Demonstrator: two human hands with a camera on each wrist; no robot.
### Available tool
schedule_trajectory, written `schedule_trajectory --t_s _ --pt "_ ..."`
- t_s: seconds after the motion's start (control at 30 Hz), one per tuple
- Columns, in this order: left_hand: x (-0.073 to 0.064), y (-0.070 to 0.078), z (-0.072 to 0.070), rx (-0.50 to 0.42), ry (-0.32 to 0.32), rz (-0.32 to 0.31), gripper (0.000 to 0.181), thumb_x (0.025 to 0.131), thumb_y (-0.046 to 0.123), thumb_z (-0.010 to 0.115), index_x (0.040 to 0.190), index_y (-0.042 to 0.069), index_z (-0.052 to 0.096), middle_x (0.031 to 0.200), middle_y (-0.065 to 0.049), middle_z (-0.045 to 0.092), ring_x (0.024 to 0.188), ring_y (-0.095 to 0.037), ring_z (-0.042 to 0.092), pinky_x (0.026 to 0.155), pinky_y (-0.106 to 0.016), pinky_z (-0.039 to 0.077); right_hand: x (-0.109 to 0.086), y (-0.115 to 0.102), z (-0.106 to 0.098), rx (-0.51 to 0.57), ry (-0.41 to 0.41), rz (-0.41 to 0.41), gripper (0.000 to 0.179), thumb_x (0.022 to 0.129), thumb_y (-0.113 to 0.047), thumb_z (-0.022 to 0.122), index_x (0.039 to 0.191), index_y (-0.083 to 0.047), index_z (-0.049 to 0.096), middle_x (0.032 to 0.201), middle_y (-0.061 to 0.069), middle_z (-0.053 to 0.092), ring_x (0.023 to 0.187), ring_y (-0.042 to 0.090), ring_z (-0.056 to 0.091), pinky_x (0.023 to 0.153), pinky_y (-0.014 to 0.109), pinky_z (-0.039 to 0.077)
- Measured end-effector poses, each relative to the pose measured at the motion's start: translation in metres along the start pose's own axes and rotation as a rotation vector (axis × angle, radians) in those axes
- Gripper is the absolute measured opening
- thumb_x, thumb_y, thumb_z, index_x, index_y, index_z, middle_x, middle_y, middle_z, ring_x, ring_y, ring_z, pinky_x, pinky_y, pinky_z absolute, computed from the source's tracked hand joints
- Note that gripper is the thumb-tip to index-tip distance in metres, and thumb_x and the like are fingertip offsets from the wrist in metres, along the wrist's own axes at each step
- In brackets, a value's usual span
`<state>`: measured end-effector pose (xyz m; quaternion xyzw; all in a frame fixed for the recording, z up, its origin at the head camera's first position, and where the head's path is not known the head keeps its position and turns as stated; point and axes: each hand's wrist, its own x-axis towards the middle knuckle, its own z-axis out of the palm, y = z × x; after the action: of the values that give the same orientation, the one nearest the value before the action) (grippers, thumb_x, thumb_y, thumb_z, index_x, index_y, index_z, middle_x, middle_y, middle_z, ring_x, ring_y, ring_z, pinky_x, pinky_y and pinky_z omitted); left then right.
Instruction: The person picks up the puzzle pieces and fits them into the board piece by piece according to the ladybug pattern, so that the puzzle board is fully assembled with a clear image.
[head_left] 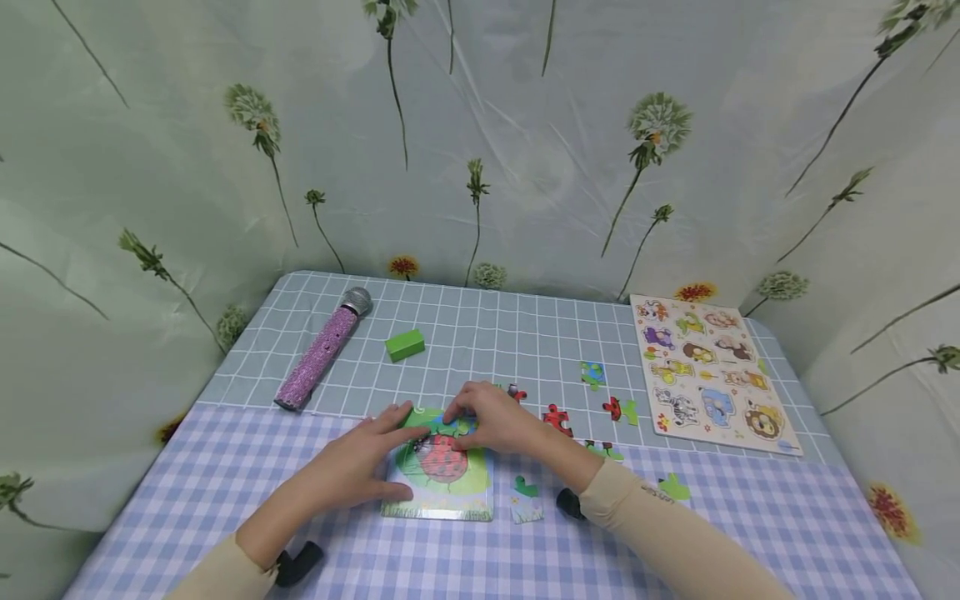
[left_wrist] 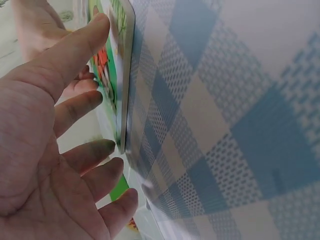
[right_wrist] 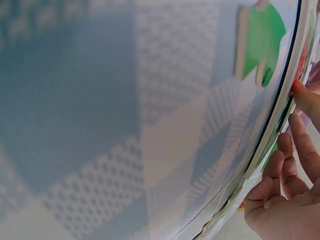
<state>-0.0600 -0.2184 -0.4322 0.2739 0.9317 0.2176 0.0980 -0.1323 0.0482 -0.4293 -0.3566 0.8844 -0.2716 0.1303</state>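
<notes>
Two bare hands meet over one square puzzle board with a red, black-spotted ladybird on green [head_left: 438,510], which lies flat on the cloth-covered counter [head_left: 787,533]. The left hand [head_left: 360,462] rests along the board's left side, palm towards it, thumb well apart from the spread fingers and gripping nothing. The right hand [head_left: 491,417] is over the board's upper right, fingers loosely bent and apart from the thumb, its tips touching the picture near the ladybird; whether a piece is between them I cannot tell. At least seven loose jigsaw pieces show around the right hand: nearer the person, just beside the board, one pale piece with a green top [head_left: 527,506]; just past the knuckles, one red-and-black piece [head_left: 517,393]; to the right, one red piece [head_left: 557,419], one blue-and-green piece [head_left: 592,374], one red-and-green piece [head_left: 615,408], one green-and-white piece [head_left: 604,451] and one plain green piece [head_left: 675,487]. Beyond the left hand are one green rectangular block [head_left: 405,345] and, farther left, one purple glittery microphone with a silver head [head_left: 321,354]. Well right of the right hand lies one pale wooden board of colourful animals [head_left: 708,392].
</notes>
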Motion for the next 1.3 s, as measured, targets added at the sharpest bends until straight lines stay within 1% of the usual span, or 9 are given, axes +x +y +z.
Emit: schedule_trajectory --t_s 0.2,0.37,0.5,0.6,0.7,0.83,1.0,1.13,1.3 --pt "0.003 -0.002 0.002 -0.005 -0.039 -0.001 0.086 0.083 0.052 0.09 0.157 0.022 0.057 0.175 -0.02 0.034 0.154 -0.052 0.043 0.109 -0.071 0.051 0.002 0.0 0.0 0.004 -0.018 -0.009 0.028 0.087 -0.023 0.092 0.112 -0.014 0.082 0.109 0.0 0.074 0.099 0.016 0.065 0.088 0.025 0.054" --pt "0.003 -0.001 0.001 -0.016 -0.05 -0.01 0.087 0.083 0.052 0.09 0.157 0.022 0.057 0.175 -0.02 0.033 0.155 -0.051 0.041 0.109 -0.072 0.05 0.001 0.001 -0.004 -0.005 -0.03 -0.013 0.03 0.087 -0.025 0.093 0.113 -0.014 0.083 0.108 -0.001 0.075 0.1 0.017 0.067 0.089 0.026 0.055" --pt "0.003 -0.001 0.001 -0.022 -0.058 -0.022 0.088 0.083 0.052 0.09 0.158 0.021 0.056 0.176 -0.019 0.032 0.157 -0.05 0.039 0.113 -0.073 0.046 -0.003 0.006 -0.01 -0.006 -0.024 -0.019 0.031 0.088 -0.025 0.091 0.115 -0.014 0.082 0.111 -0.001 0.077 0.103 0.016 0.07 0.092 0.028 0.056" --pt "0.003 -0.001 0.001 -0.022 -0.063 -0.033 0.088 0.082 0.052 0.09 0.158 0.022 0.056 0.176 -0.018 0.031 0.158 -0.049 0.038 0.115 -0.074 0.044 -0.007 0.012 -0.018 0.005 -0.009 -0.002 0.03 0.09 -0.024 0.089 0.117 -0.013 0.081 0.112 0.0 0.077 0.104 0.017 0.07 0.092 0.027 0.057" --pt "0.004 -0.001 0.002 -0.017 -0.064 -0.038 0.089 0.082 0.052 0.091 0.158 0.023 0.056 0.176 -0.017 0.031 0.158 -0.048 0.038 0.116 -0.073 0.043 -0.013 0.02 -0.028 0.011 0.016 0.036 0.03 0.092 -0.023 0.087 0.119 -0.012 0.08 0.115 0.002 0.076 0.105 0.019 0.069 0.093 0.029 0.058" --pt "0.004 -0.002 0.003 -0.015 -0.061 -0.035 0.089 0.082 0.05 0.091 0.158 0.023 0.055 0.176 -0.018 0.031 0.158 -0.047 0.038 0.118 -0.072 0.043 -0.024 0.033 -0.045 0.031 0.05 0.118 0.03 0.096 -0.022 0.084 0.123 -0.011 0.078 0.119 0.005 0.074 0.111 0.025 0.069 0.097 0.039 0.059" --pt "0.004 -0.001 0.004 -0.014 -0.056 -0.036 0.089 0.081 0.05 0.092 0.158 0.023 0.055 0.177 -0.017 0.031 0.159 -0.047 0.038 0.115 -0.072 0.045 -0.037 0.056 -0.067 0.028 0.107 0.203 0.032 0.097 -0.02 0.082 0.126 -0.009 0.077 0.122 0.009 0.072 0.115 0.032 0.066 0.099 0.049 0.059" --pt "0.005 0.0 0.004 -0.011 -0.055 -0.034 0.089 0.081 0.05 0.092 0.158 0.023 0.055 0.177 -0.016 0.031 0.159 -0.047 0.037 0.117 -0.072 0.044 -0.047 0.077 -0.084 0.013 0.15 0.272 0.035 0.096 -0.018 0.082 0.129 -0.009 0.076 0.127 0.014 0.071 0.119 0.035 0.065 0.101 0.053 0.058" --pt "0.005 0.002 0.003 -0.014 -0.057 -0.031 0.089 0.081 0.05 0.092 0.158 0.022 0.056 0.177 -0.017 0.031 0.158 -0.048 0.037 0.115 -0.071 0.046 -0.06 0.098 -0.104 0.016 0.16 0.353 0.04 0.096 -0.018 0.082 0.133 -0.009 0.073 0.134 0.018 0.068 0.124 0.039 0.062 0.104 0.056 0.056"
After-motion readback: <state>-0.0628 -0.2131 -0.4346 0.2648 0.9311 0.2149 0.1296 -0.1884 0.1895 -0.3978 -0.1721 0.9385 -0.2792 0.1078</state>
